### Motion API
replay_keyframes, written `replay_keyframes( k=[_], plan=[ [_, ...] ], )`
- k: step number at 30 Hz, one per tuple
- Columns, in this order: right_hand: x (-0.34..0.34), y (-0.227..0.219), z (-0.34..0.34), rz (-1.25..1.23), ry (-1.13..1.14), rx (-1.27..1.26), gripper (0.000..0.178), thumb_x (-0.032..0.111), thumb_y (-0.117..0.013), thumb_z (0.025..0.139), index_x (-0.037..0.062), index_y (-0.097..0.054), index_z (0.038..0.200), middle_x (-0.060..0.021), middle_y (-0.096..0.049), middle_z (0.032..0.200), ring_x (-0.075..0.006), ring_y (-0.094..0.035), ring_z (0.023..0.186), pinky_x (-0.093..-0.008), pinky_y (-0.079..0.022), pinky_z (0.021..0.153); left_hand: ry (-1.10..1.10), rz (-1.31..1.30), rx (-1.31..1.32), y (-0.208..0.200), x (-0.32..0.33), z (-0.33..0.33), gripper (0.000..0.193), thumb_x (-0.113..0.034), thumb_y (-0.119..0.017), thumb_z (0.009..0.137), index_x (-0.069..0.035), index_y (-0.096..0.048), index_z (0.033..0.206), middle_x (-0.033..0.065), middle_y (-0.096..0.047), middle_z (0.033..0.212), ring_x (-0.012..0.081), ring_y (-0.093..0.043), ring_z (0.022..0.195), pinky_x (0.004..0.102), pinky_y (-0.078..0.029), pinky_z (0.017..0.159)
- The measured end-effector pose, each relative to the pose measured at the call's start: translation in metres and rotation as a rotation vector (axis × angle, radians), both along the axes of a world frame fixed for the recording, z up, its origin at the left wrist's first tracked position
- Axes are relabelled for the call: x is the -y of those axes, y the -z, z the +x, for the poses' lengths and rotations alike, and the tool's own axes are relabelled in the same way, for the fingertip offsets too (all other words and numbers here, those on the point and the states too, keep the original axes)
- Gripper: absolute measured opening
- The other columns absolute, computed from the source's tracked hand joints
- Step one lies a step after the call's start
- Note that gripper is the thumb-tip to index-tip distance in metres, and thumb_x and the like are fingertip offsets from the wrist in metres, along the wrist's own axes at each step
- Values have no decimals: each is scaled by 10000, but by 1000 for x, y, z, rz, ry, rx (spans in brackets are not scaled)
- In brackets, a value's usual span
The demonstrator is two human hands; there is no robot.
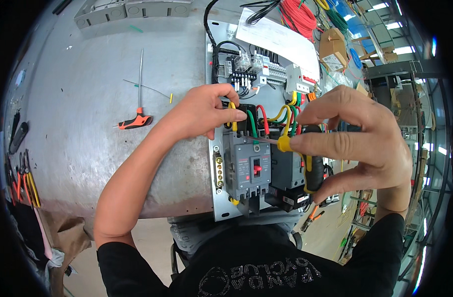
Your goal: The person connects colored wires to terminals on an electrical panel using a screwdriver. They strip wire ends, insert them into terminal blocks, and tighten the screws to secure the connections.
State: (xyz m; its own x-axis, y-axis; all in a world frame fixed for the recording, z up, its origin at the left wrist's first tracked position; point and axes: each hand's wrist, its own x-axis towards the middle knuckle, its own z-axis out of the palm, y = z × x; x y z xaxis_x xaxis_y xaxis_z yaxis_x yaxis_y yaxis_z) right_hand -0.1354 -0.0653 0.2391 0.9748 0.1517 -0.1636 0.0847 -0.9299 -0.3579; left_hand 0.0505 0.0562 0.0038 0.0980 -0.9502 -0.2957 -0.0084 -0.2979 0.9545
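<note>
Between the thumb and fingers of my left hand is a yellow wire, pinched near the top of a grey circuit breaker with a red toggle. My right hand grips a screwdriver with a yellow and black handle. Its shaft points left toward the breaker's upper terminals; whether the tip sits in a screw I cannot tell. A green wire and a red wire run down beside the yellow one. A second grey breaker stands to the right, partly behind the screwdriver. Both are on a metal mounting plate.
Relays and terminal blocks fill the plate's far part, with a paper sheet over its edge. A T-handle hex key lies on the metal table. Pliers are at far left, a red wire coil at the back.
</note>
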Motion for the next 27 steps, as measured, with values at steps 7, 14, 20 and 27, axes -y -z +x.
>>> replay_keyframes(
  k=[7,14,20,27],
  plan=[
    [-24,13,5,170,481,-32,542,367,-802,974,48,-702,1400,30,-546,716,-104,-490,612,-329,-340,566,4,1,1,0,0,4,318,-306,-849,951,-98,-666,1107,-13,-593,644,96,-578,471,282,-398,437],
    [-6,-9,9,434,563,-373,920,380,-950,764,15,-590,1527,-128,-680,1232,-198,-710,1040,-332,-565,845,21,-29,-2,4,0,4,341,-311,-856,943,-80,-661,1102,2,-607,651,105,-586,484,274,-439,453],
    [-1,2,1,-264,53,96,783,562,-949,602,6,-788,1129,-156,-672,1162,-291,-659,1040,-394,-498,814,18,-42,9,5,1,4,345,-301,-867,933,-71,-668,1095,7,-593,630,99,-577,493,287,-470,455],
    [-1,8,0,224,322,-230,439,338,-846,945,-49,-688,812,-86,-546,661,-214,-478,576,-390,-329,535,16,-36,20,3,0,5,351,-302,-869,930,-67,-678,1107,-1,-585,620,95,-564,490,290,-475,452]
  ],
)
